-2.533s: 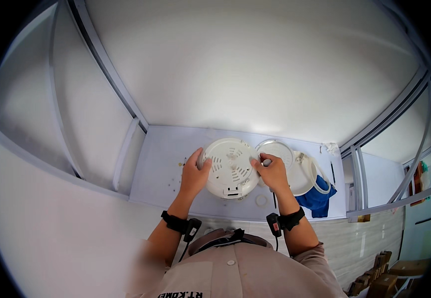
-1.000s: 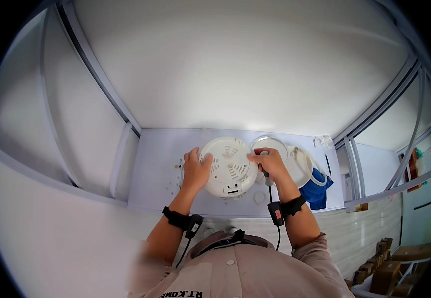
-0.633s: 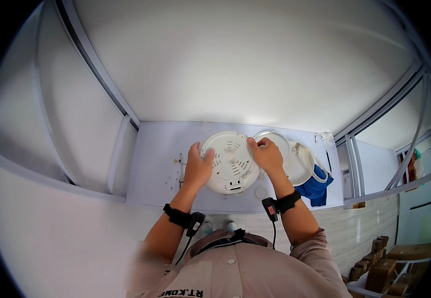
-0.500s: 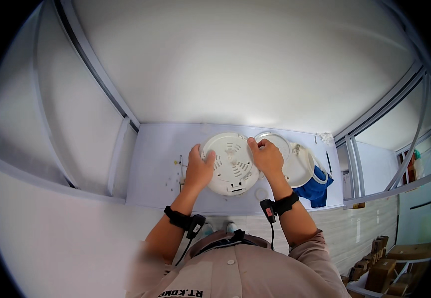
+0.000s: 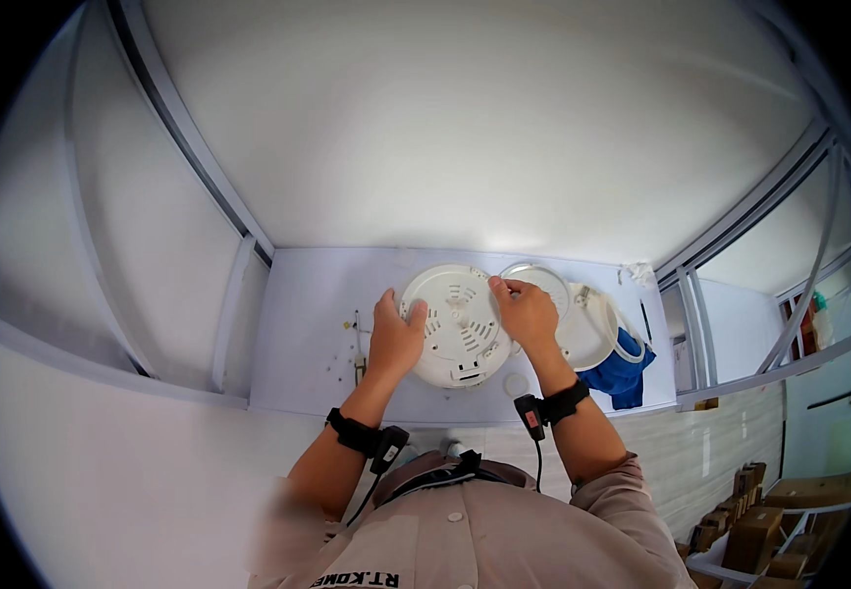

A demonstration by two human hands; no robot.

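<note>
A round white appliance [image 5: 460, 329] lies upside down on the pale work surface [image 5: 308, 324], its vented base facing up. My left hand [image 5: 394, 339] grips its left rim. My right hand [image 5: 524, 312] holds its upper right rim, fingers curled over the edge. Just behind my right hand sits a round white lid [image 5: 543, 280]. Both wrists carry black bands with small devices.
A white pot-like body with a handle [image 5: 597, 329] stands to the right, next to a blue cloth [image 5: 622, 368]. Small screws and a thin tool [image 5: 357, 339] lie left of my left hand. A small white disc [image 5: 516, 384] rests near the front edge. Window frames run along the right.
The appliance has stayed under both hands while my view shifted. My right hand has slid from its right side up to the upper right rim; my left hand stays on the left rim.
</note>
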